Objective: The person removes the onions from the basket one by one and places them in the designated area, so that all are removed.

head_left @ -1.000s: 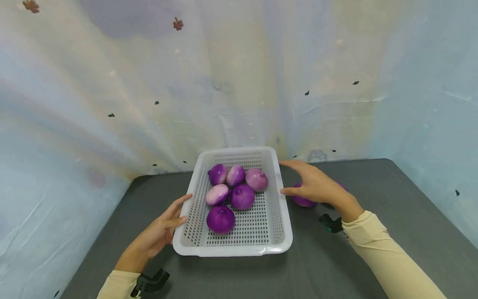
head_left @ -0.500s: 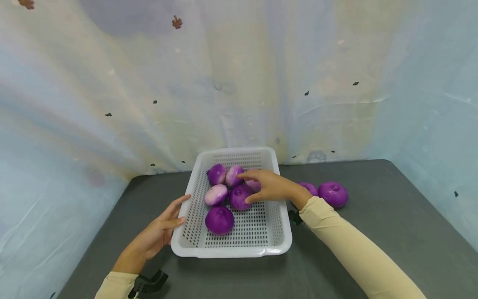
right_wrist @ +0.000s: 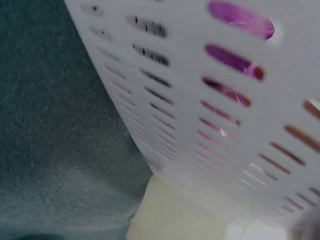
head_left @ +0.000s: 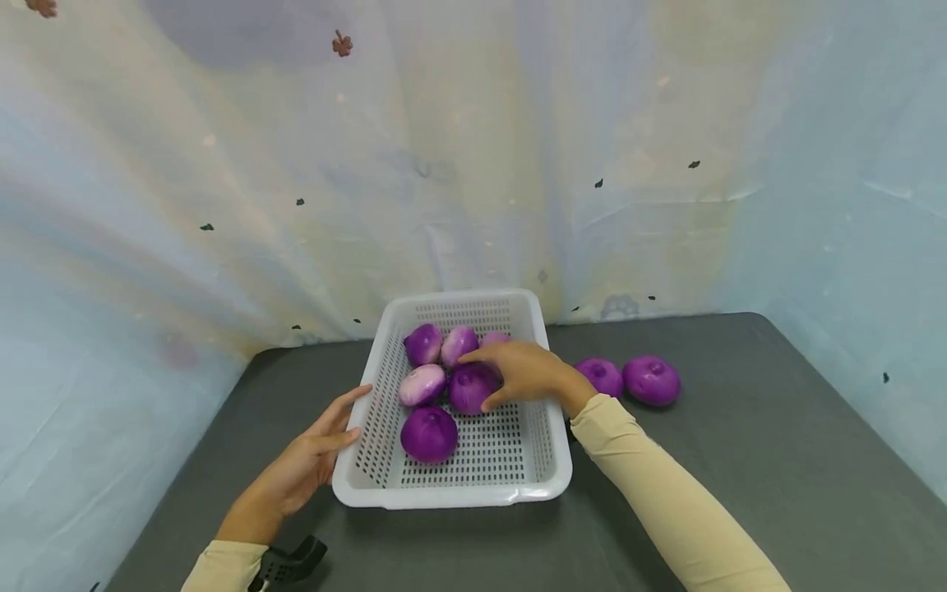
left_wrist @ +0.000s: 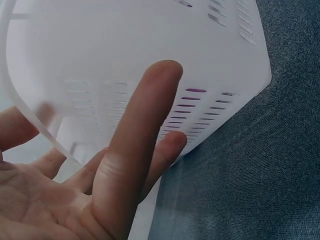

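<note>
A white slotted plastic basket (head_left: 450,498) stands on the dark table with several red onions inside. My right hand (head_left: 527,374) reaches over the basket's right wall, its thumb and fingers curved around a purple onion (head_left: 470,390) in the middle. A lighter onion (head_left: 494,338) behind it is partly covered by the hand. Nearest the front lies a dark purple onion (head_left: 429,435); a pale one (head_left: 422,385) sits to its rear. My left hand (head_left: 302,462) rests against the basket's left side with extended fingers (left_wrist: 150,100) along the wall. The right wrist view shows the slotted wall, hiding the right hand's grip.
Two more purple onions, a nearer one (head_left: 601,376) and a farther one (head_left: 652,381), lie on the table (head_left: 747,460) right of the basket. A pale patterned curtain (head_left: 473,164) hangs behind the table's back edge.
My right hand has moved left from beside the basket's right rim into the basket and down around the middle onion, uncovering the two onions on the table. My left hand stays at the basket's left side.
</note>
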`<state>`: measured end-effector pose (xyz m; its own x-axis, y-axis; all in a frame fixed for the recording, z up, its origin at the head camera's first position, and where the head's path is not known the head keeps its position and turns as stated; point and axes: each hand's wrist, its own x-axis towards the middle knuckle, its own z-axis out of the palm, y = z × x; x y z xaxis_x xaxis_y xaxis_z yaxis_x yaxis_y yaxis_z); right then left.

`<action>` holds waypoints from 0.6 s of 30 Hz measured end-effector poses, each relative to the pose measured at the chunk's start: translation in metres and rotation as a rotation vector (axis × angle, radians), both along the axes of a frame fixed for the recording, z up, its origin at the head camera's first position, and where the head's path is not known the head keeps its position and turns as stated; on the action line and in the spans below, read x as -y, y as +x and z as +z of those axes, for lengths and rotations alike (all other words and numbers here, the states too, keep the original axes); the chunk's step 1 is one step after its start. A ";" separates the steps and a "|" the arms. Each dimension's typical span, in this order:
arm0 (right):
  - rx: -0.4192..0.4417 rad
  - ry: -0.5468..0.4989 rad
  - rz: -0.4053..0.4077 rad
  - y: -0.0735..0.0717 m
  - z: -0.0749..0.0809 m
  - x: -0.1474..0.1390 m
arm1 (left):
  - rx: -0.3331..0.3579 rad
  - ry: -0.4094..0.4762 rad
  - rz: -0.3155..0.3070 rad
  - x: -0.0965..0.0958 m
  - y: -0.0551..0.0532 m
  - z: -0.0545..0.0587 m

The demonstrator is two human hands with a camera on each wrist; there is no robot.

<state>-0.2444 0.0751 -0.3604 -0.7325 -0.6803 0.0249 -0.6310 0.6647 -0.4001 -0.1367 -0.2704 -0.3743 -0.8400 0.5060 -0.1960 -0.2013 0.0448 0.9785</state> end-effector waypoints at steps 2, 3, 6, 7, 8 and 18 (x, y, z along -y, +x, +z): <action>-0.003 0.059 -0.002 0.001 -0.001 0.002 | 0.008 0.004 -0.006 0.001 0.001 -0.001; -0.005 0.083 -0.002 0.002 -0.001 0.003 | 0.012 0.003 -0.008 0.001 0.002 -0.001; -0.015 0.118 0.011 0.004 -0.002 0.006 | 0.005 -0.013 -0.007 0.003 0.005 -0.001; -0.019 0.120 0.013 0.004 -0.002 0.006 | 0.004 -0.021 -0.004 0.003 0.006 0.000; -0.022 0.123 0.012 0.004 -0.001 0.007 | -0.003 -0.029 -0.004 0.003 0.006 0.000; -0.008 0.103 -0.014 0.007 0.007 0.003 | -0.009 -0.012 -0.010 0.000 -0.001 0.002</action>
